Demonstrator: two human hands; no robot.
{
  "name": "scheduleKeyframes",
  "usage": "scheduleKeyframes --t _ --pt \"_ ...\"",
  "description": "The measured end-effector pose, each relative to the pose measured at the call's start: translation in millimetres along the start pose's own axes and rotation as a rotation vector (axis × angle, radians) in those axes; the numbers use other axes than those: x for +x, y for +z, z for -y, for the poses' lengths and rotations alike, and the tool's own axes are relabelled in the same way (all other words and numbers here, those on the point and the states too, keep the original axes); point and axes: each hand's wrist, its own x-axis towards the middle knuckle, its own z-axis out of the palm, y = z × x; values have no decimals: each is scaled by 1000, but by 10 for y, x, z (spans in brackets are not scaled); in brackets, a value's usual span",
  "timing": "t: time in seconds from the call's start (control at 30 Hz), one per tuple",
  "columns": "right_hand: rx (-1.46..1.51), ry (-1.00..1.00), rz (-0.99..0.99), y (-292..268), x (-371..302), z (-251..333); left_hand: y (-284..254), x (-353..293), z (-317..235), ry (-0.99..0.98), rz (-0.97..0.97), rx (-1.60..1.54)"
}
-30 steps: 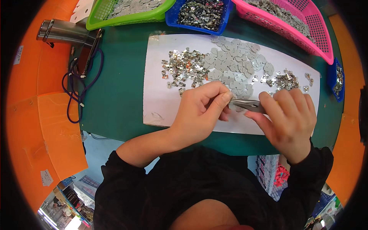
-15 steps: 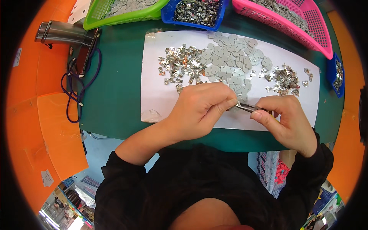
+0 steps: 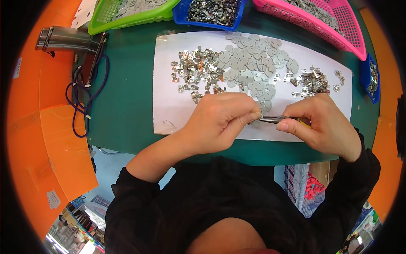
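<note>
My left hand is closed in a pinch on a small grey flat piece, most of it hidden by the fingers. Long slim pliers with a yellow handle are in my right hand, their tips touching the piece at the left fingertips. Both hands hover over the near edge of a white sheet. Beyond them on the sheet lie a heap of grey notched flat pieces, small shiny metal clips to the left, and another pile of small metal parts to the right.
Along the far edge stand a green basket, a blue tray and a pink basket, all holding parts. A smaller blue tray is at right. A steel cylinder and purple cord lie at left on the green table.
My right hand has shifted a little right and up, its wrist turned outward, and the pliers lie more level. The left hand keeps its pinch on the piece.
</note>
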Motion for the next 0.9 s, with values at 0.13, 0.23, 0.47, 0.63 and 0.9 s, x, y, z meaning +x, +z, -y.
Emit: scheduleKeyframes --t 0.13,0.23,0.47,0.63,0.9 --pt "17 1 -18 37 12 -23 14 -24 -18 -79 5 -41" --pt "15 27 -36 74 8 -16 37 -42 -38 -204 27 -137" --pt "-172 -5 -211 246 -8 3 80 -67 -68 -363 -57 -232" --pt "-92 26 -182 198 64 -48 13 -34 3 -223 -115 -52" --pt "-203 -240 -526 764 181 -134 -591 59 47 -218 -575 -728"
